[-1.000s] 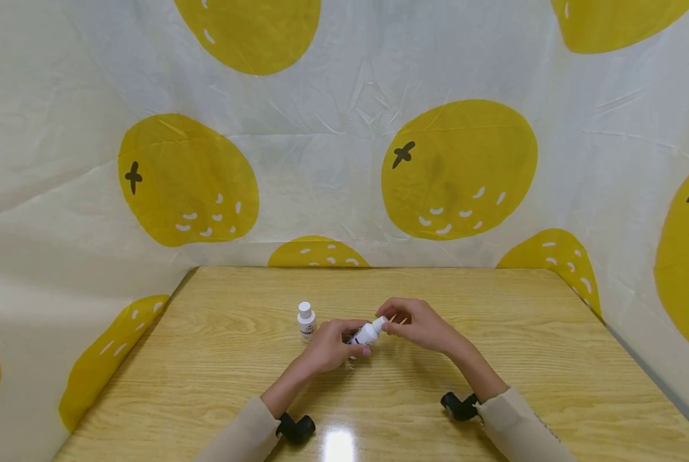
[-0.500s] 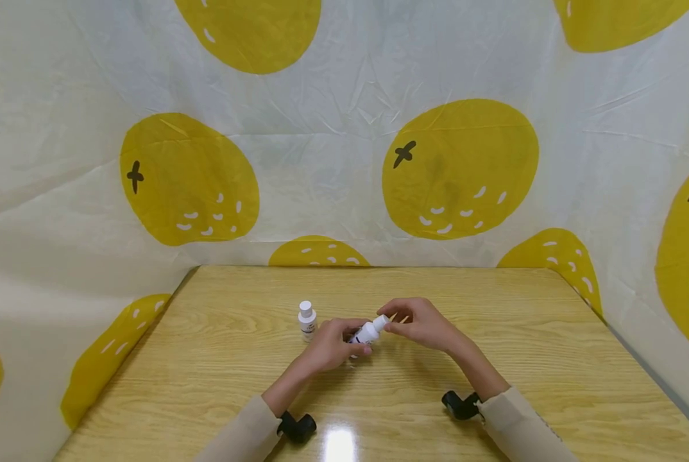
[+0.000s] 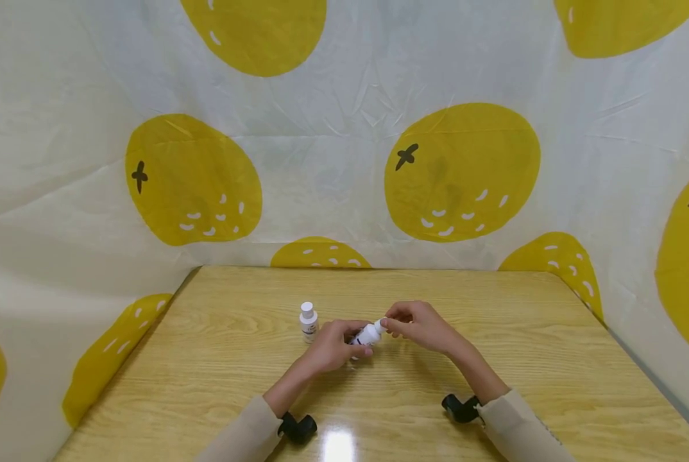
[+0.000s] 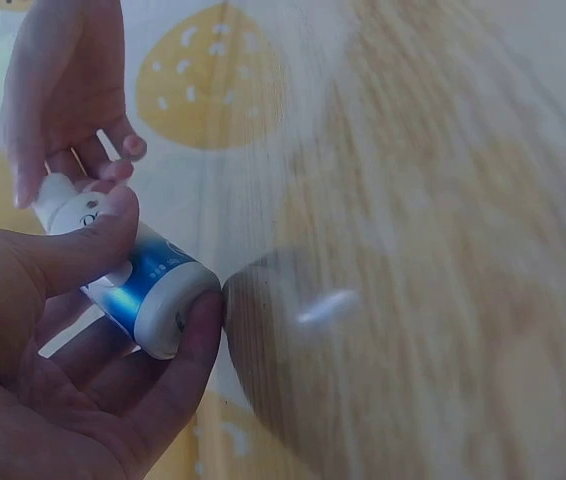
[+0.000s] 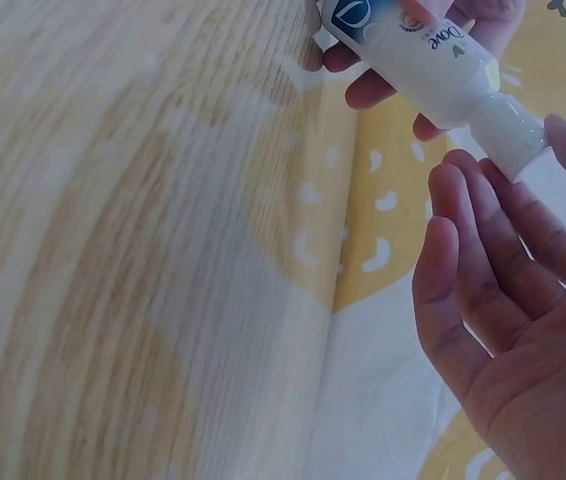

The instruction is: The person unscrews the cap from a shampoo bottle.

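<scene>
A small white lotion bottle (image 3: 367, 335) with a blue lower part and "Dove" lettering lies tilted in my left hand (image 3: 331, 346), its cap end up and to the right. In the left wrist view the thumb presses one side of the bottle (image 4: 153, 285) and the fingers curl under its base. At the other end my right hand (image 3: 418, 325) pinches the white cap (image 5: 508, 137) between thumb and fingertips. The cap sits on the bottle's neck. Just left of my left hand, a second white bottle (image 3: 308, 323) stands upright with its cap on.
Both hands are above a light wooden table (image 3: 246, 295). Behind and beside it hangs a pale cloth (image 3: 321, 179) printed with yellow fruit. Black wrist cameras (image 3: 297, 428) stick out at both cuffs.
My right hand's fingers have shifted slightly and now close more tightly on the cap. The left hand and both bottles keep nearly the same places; the view has shifted slightly.
</scene>
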Demonstrator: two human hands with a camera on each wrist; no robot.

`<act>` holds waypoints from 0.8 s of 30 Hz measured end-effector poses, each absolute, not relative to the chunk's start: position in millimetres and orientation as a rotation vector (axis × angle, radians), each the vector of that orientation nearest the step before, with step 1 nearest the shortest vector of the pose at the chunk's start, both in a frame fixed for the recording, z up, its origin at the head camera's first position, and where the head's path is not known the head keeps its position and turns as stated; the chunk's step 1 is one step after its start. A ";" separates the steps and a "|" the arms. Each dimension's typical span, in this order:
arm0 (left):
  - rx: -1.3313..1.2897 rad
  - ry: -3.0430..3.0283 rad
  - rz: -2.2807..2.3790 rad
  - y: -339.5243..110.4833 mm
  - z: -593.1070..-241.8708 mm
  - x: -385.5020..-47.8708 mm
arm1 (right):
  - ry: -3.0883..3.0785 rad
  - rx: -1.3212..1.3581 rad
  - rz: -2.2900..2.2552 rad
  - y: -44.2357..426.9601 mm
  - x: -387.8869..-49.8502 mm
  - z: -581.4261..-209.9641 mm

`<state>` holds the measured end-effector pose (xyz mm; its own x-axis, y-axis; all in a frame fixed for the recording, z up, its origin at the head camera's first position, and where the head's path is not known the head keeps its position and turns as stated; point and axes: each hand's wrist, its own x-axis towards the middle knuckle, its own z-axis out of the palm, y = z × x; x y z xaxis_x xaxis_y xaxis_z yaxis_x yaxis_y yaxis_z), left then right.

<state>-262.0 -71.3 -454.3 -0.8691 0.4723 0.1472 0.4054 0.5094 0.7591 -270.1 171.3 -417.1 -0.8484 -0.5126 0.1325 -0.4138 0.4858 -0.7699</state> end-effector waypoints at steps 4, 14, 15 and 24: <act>0.776 2.658 1.314 -71.2 -453.9 -262.1 | 2.600 -0.832 -1.302 171.4 -270.0 -416.2; 0.779 2.659 1.318 -71.4 -453.4 -260.0 | 2.640 -0.916 -1.274 171.1 -269.3 -416.5; 0.785 2.660 1.320 -71.3 -453.3 -260.3 | 2.648 -0.903 -1.272 171.2 -269.4 -416.5; 0.771 2.657 1.310 -71.4 -452.6 -262.1 | 2.629 -0.789 -1.302 171.1 -267.8 -413.9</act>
